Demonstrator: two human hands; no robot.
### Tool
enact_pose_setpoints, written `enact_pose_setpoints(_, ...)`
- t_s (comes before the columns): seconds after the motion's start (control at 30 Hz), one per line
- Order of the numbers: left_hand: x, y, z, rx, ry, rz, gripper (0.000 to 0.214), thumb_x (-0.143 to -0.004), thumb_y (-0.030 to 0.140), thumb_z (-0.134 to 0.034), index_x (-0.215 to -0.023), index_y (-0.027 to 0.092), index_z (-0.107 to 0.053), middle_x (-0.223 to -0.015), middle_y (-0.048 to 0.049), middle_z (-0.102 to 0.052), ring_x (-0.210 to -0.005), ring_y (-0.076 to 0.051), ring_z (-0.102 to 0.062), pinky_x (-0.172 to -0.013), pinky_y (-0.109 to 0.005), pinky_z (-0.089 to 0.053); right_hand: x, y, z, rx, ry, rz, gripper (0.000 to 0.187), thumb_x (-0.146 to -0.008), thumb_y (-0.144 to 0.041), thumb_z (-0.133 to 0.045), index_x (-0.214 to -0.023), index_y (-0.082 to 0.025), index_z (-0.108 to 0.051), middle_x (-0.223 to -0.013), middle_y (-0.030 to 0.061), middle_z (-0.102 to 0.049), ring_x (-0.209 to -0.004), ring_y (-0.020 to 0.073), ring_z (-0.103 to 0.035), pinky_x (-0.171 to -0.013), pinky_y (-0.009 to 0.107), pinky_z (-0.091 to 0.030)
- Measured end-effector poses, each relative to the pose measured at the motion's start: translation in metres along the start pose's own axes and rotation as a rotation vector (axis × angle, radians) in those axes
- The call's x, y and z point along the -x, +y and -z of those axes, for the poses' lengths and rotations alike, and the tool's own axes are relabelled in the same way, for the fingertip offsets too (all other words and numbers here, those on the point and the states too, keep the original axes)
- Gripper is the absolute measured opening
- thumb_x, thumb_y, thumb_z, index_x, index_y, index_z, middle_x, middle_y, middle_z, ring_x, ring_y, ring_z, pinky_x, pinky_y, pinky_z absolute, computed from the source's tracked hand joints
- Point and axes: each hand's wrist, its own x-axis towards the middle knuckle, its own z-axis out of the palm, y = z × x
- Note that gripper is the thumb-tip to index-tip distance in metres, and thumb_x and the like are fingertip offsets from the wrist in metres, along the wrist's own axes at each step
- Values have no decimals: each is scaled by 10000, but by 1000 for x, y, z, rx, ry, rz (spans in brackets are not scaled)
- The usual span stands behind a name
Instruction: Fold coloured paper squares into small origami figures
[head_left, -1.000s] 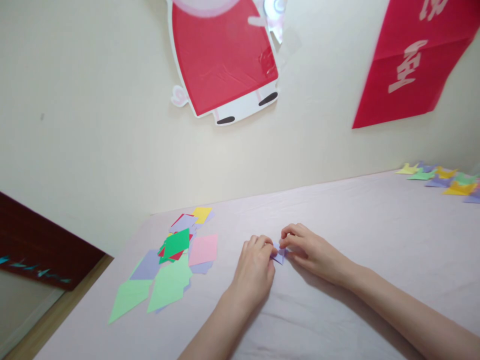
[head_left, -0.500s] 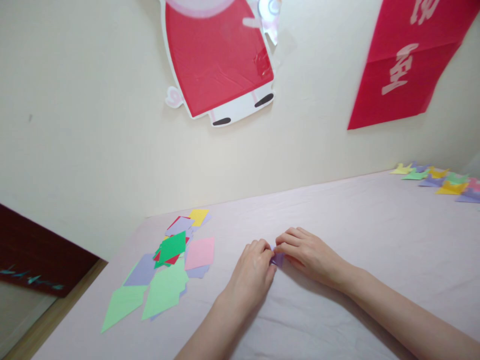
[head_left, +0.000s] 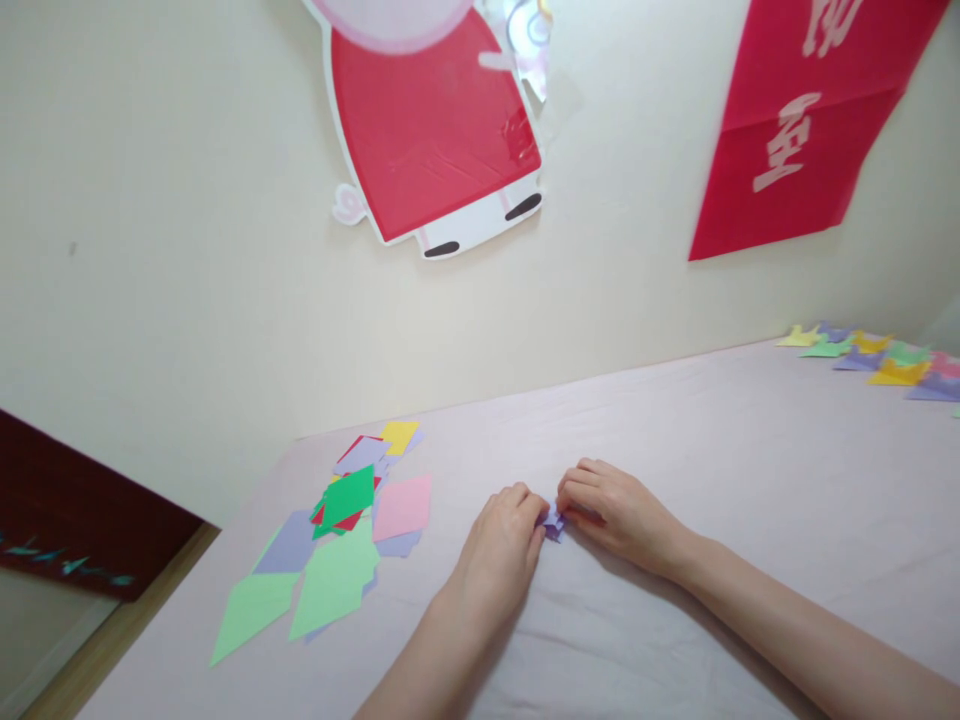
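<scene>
Evidently light stuff: a small purple paper (head_left: 553, 524) sits on the pale cloth (head_left: 675, 430), between the two hands, well apart from the loose sheets (head_left: 335, 582) on the left and the folded papers (head_left: 900, 374) far right. Left hand (head_left: 504, 535): fingers bent and drawn nearly together, tips on the paper's left side, seemingly pinching it. Right hand (head_left: 619, 510): fingers curled, little gap, tips at the opposite side, apparently gripping too. Judging by its look, the paper should weigh next to nothing, crisp along creases but floppy elsewhere, easy to tear or crumple; slipping seems a minor worry. Best hold: light fingertip pinches at opposite edges, clear of thin points. Hard to make out: most of the paper lies behind fingers, so its full outline and folds are unreadable; right thumb's exact contact is unclear. Folded papers run off the right edge, rather blurred; both forearms are cut off.
</scene>
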Motion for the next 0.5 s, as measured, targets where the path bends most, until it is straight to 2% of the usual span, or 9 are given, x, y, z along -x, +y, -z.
enact_pose_setpoints(0.17, -7, 1, -8, -107, 50, -10, 144, -874, 98, -521, -893, 181, -638, -945, -49, -589, -897, -211, -547, -819, -329, -440, 1, 2, 2, -100, 9, -39, 169, -821, -36, -558, -793, -190, -622, -814, 34, -650, -834, 196, -531, -738, 295, -423)
enact_pose_setpoints(0.33, -9, -2, -13, -65, 80, -20, 249, -858, 23, -479, -931, 191, -647, -961, -45, -601, -898, -205, -557, -824, -328, -442, 3, 6, 7, -203, 45, -129, 203, -839, -35, -538, -842, -202, -654, -863, 38, -663, -894, 204, -536, -791, 320, -437)
enact_pose_setpoints(0.5, -13, -2, -18, -59, 124, 3, 149, -875, 75, -531, -879, 185, -631, -923, -41, -610, -864, -210, -562, -798, -336, -444, 1, 9, 5, -210, 26, -167, 165, -863, -101, -576, -831, -212, -693, -876, 47, -651, -900, 214, -526, -795, 337, -440)
